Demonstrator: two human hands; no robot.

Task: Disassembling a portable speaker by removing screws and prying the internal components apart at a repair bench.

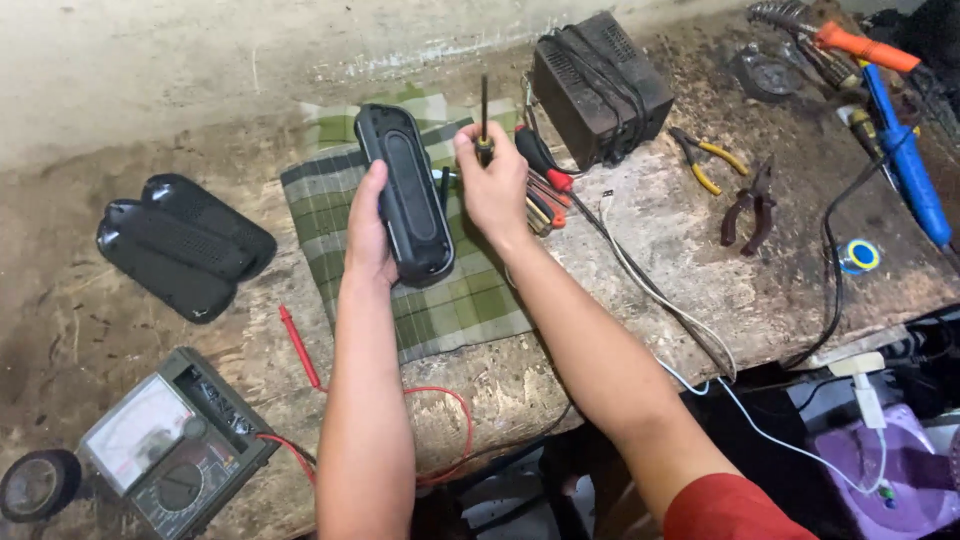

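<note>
My left hand (367, 228) grips a black oblong speaker housing (404, 190), held upright on its edge above a green checked cloth (450, 300). My right hand (493, 185) holds a thin screwdriver (484, 120) with its shaft pointing up, just right of the housing. Several red and black screwdrivers (543, 180) lie on the cloth beside my right hand.
Two black speaker grilles (185, 245) lie at left. An analog multimeter (170, 450) with a red probe (298, 345) and a tape roll (38, 485) sit near the front left. A black power box (598, 85), pliers (750, 205), yellow-handled cutters (705, 160) and soldering tools (905, 150) occupy the right.
</note>
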